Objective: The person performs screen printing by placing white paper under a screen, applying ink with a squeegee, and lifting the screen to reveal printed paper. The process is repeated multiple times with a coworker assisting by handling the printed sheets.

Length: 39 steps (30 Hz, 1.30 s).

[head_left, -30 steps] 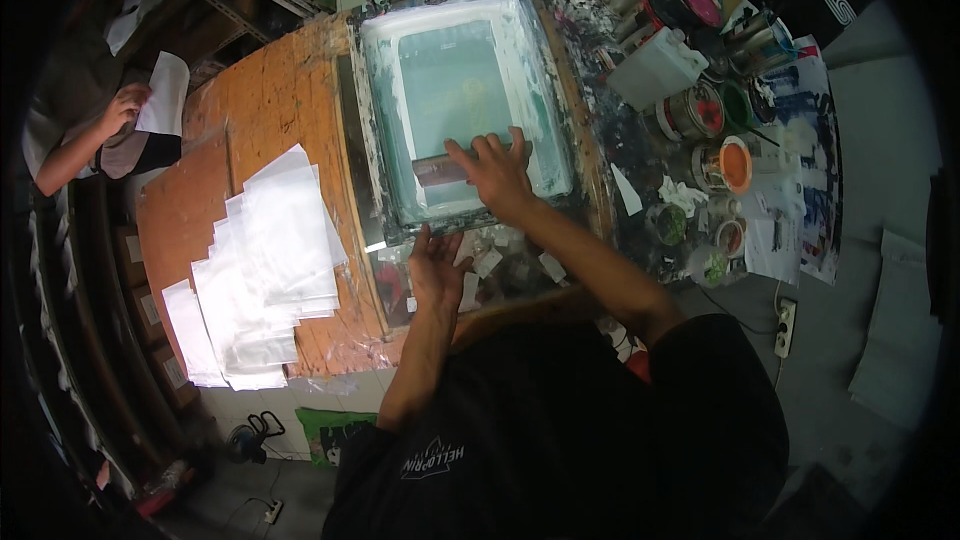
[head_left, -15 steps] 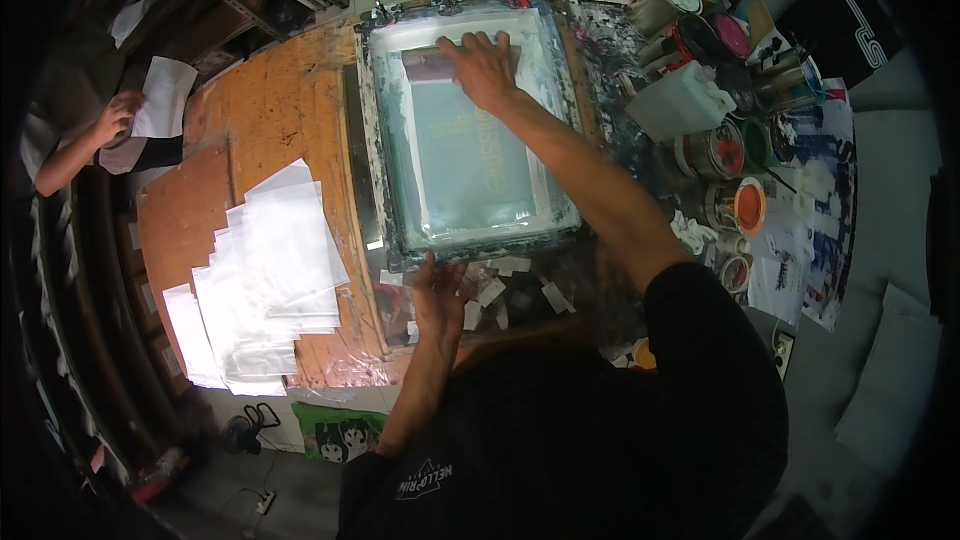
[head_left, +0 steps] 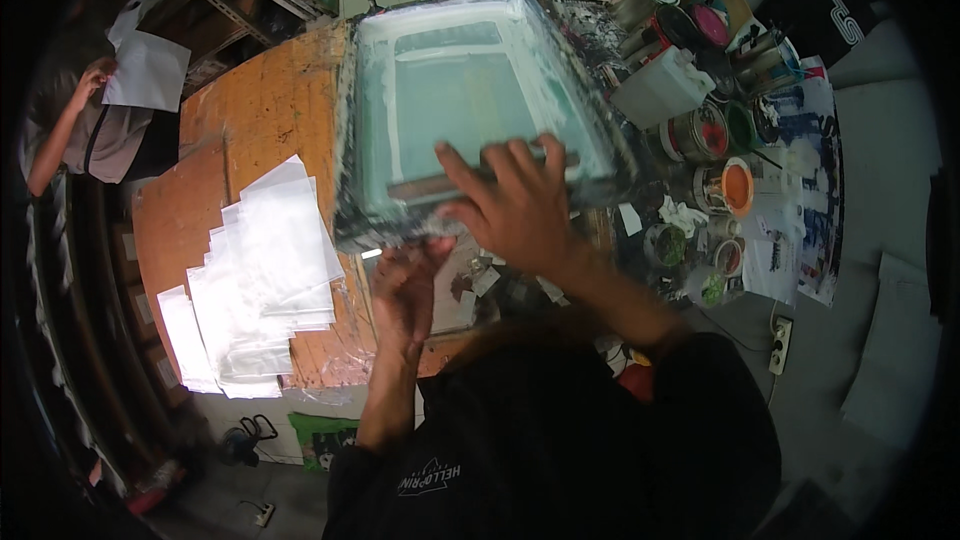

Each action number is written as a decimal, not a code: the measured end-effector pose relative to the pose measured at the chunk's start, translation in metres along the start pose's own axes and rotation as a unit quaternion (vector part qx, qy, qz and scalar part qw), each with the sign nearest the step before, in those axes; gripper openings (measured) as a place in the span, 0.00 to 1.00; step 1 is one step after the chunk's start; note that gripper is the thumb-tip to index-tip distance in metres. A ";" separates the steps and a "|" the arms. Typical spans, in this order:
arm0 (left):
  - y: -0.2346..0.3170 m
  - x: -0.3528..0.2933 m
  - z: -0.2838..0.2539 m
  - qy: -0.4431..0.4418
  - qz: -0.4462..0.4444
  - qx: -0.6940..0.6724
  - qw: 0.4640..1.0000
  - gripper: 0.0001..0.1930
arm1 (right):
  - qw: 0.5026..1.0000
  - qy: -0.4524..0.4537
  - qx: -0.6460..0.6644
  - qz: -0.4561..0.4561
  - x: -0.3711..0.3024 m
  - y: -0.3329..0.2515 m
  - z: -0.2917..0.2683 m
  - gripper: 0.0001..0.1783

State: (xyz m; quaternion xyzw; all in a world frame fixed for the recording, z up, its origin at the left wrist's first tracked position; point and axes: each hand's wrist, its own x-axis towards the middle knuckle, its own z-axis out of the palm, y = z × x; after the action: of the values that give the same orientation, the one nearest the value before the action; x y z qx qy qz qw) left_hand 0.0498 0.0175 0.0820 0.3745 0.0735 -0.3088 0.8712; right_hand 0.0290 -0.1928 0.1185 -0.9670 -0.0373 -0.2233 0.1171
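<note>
At the worktop's (head_left: 250, 110) near edge my left hand (head_left: 405, 285) curls under the front rail of the screen frame (head_left: 480, 100), grip closed on it. My right hand (head_left: 520, 205) lies on the squeegee (head_left: 440, 183), fingers spread over its bar at the screen's near end. Clear bags (head_left: 260, 280) fan out leftward. Ink cans (head_left: 725, 155) crowd the right. Far left, a person lifts a sheet (head_left: 148, 70).
</note>
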 end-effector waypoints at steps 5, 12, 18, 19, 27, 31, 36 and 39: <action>0.040 0.097 0.012 -0.087 0.178 0.028 0.980 0.11 | 0.996 0.076 -0.025 -0.042 0.133 0.020 -0.090 0.27; -0.006 0.275 -0.030 0.068 0.343 0.736 0.579 0.11 | 0.990 -0.097 0.098 0.012 0.222 0.055 -0.132 0.23; -0.014 0.252 -0.064 0.020 0.339 0.585 0.737 0.08 | 0.987 -0.082 0.136 -0.024 0.238 0.069 -0.147 0.25; 0.006 0.249 -0.081 0.074 0.269 0.592 0.756 0.08 | 0.988 -0.103 0.116 -0.008 0.241 0.065 -0.146 0.24; 0.164 0.103 -0.251 0.416 0.418 0.732 0.342 0.30 | 0.998 -0.022 0.025 0.051 0.246 0.044 -0.123 0.20; 0.040 0.039 -0.214 0.133 0.280 0.857 0.411 0.32 | 0.999 -0.018 0.015 0.043 0.252 0.034 -0.120 0.21; -0.077 0.107 -0.111 0.040 0.282 0.833 0.474 0.31 | 1.000 0.002 0.011 -0.002 0.248 0.021 -0.117 0.23; -0.119 0.146 -0.046 -0.028 0.283 0.823 0.491 0.29 | 1.000 -0.010 0.003 0.009 0.244 0.029 -0.110 0.26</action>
State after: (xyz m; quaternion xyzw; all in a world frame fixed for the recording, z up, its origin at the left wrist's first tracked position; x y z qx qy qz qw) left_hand 0.1003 -0.0835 -0.0752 0.9133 -0.3489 0.0242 0.2088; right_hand 0.2047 -0.2431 0.3162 -0.9691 -0.0302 -0.2125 0.1216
